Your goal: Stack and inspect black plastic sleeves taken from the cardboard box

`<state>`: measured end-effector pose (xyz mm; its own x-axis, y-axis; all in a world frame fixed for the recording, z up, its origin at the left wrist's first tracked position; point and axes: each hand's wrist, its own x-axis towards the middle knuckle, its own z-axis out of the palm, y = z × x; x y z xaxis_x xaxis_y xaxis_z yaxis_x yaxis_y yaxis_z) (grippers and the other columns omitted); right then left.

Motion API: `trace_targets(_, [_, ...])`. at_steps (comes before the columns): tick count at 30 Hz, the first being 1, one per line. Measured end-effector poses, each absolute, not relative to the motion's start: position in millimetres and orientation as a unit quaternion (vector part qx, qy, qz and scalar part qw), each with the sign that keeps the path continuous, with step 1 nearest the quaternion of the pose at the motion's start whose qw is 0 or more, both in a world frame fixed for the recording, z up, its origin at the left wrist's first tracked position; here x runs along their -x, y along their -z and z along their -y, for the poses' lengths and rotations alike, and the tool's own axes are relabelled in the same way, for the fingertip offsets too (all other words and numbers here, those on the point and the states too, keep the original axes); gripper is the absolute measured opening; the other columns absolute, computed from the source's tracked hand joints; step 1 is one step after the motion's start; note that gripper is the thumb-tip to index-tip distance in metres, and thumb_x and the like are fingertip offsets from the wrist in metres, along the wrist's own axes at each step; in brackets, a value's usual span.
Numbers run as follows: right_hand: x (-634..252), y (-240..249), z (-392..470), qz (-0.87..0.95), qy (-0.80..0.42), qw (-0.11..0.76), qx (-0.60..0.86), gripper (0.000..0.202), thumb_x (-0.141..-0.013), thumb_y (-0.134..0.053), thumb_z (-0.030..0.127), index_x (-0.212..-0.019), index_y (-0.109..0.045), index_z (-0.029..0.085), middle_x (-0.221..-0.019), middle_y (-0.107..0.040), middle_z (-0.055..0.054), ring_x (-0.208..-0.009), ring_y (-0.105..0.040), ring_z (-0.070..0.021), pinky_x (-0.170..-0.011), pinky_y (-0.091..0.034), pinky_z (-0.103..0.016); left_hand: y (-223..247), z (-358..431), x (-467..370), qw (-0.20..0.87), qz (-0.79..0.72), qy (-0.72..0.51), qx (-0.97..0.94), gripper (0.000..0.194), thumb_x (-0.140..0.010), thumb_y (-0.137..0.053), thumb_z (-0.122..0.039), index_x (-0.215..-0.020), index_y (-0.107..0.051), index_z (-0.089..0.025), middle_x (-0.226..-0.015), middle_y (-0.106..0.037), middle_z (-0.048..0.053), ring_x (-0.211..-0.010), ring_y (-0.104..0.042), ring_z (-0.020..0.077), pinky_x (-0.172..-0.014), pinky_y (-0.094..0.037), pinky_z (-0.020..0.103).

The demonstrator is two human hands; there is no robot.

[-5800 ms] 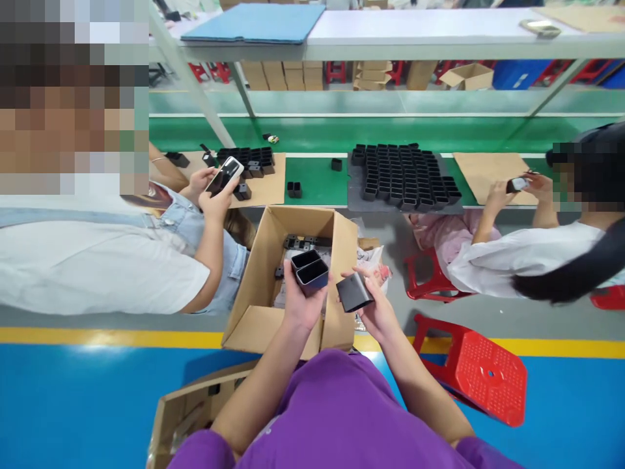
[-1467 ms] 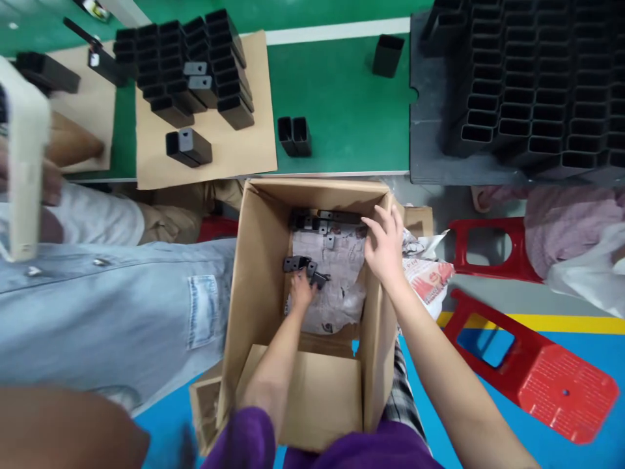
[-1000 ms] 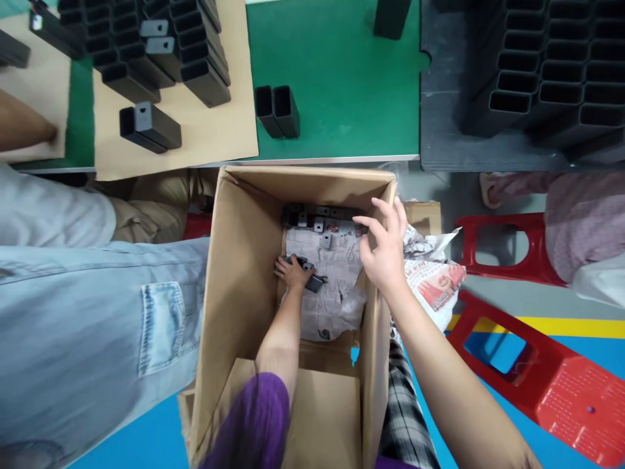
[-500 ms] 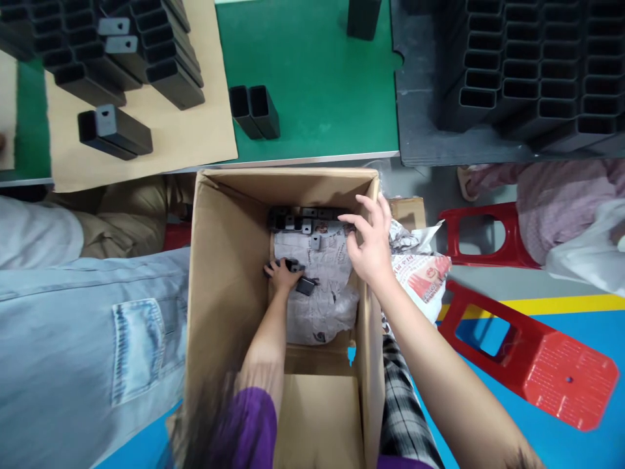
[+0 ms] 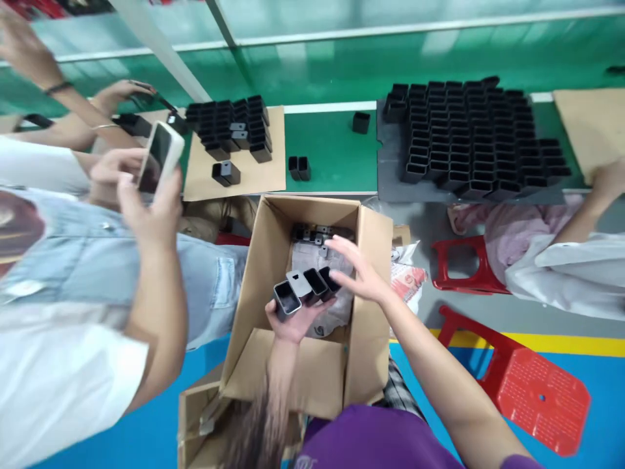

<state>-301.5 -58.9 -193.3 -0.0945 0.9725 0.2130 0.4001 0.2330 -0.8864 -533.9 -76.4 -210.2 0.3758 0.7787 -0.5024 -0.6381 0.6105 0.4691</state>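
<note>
Above the open cardboard box (image 5: 249,312), my left hand (image 5: 297,320) holds a row of several black rectangular tubes (image 5: 287,298); one of them shows a grey end with a small hole. My right hand (image 5: 359,270) hovers over the box's right side, fingers spread, its fingertips close to the rightmost tube of the row. I cannot tell if they touch it. Deeper in the box, more black parts (image 5: 307,234) lie along the far wall on crumpled newspaper (image 5: 305,255).
Stacks of black tubes stand on a cardboard sheet (image 5: 273,176) and a dark sheet (image 5: 390,185) on the green table (image 5: 336,176). A person at left holds a phone (image 5: 159,159). Red stools (image 5: 541,397) and another seated person are at right.
My left hand has come up from the box bottom with several tubes in it. The view has tilted up, showing more table and people. My right hand stays spread, now nearer my left.
</note>
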Motion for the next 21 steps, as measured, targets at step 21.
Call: trace_targets(21, [277,39,184,0.826,-0.289,0.260,0.408,0.071,-0.086,-0.078,0.029,-0.150,-0.046,0.022,-0.147,-0.062,-0.016,-0.136,-0.059,-0.0340,-0.112,-0.051,-0.055,111,203,473,0.885,-0.216,-0.407,-0.071,0.056,-0.075,-0.072,-0.058,-0.118,-0.073,-0.023,-0.121,-0.077,0.011,-0.118,-0.068,0.0366,-0.105,-0.051,0.056])
